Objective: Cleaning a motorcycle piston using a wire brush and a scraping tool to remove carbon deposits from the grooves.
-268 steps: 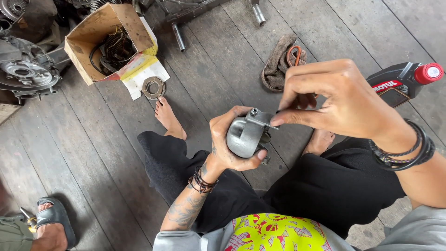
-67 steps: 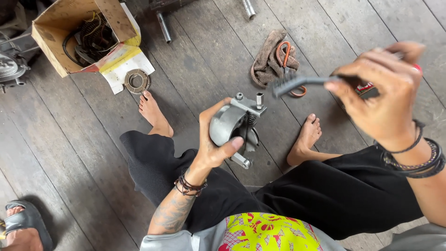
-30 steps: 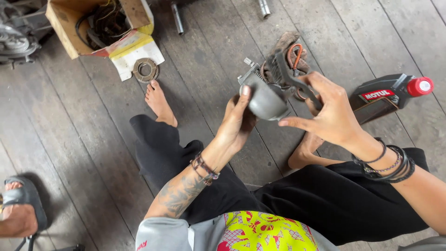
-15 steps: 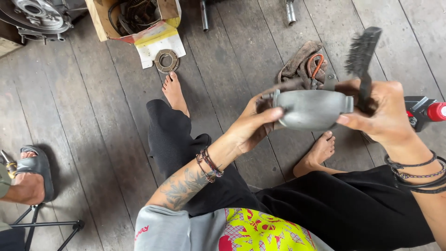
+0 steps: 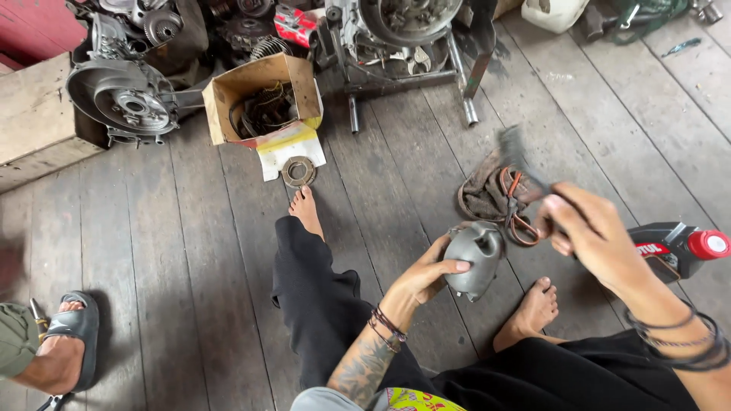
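My left hand [image 5: 426, 274] grips a grey cast-metal engine part [image 5: 474, 259] and holds it above the wooden floor, between my bare feet. My right hand [image 5: 590, 236] is raised to the right of the part and is closed around the handle of a dark brush [image 5: 518, 156], whose blurred bristle end points up and to the left. Brush and metal part are apart. I sit on the floor in black trousers with my legs spread.
A black bottle with a red cap [image 5: 681, 247] lies at right, and a rag with orange-handled pliers [image 5: 495, 198] by the brush. A cardboard box [image 5: 263, 103], a metal ring [image 5: 298, 171], engine parts [image 5: 126, 95] and a metal stand [image 5: 411, 38] lie ahead. Another person's sandalled foot [image 5: 65, 346] is at left.
The camera view has pulled back. My left hand has lowered the metal part towards the floor. My right hand with the brush has lifted off the part and moved to its right.
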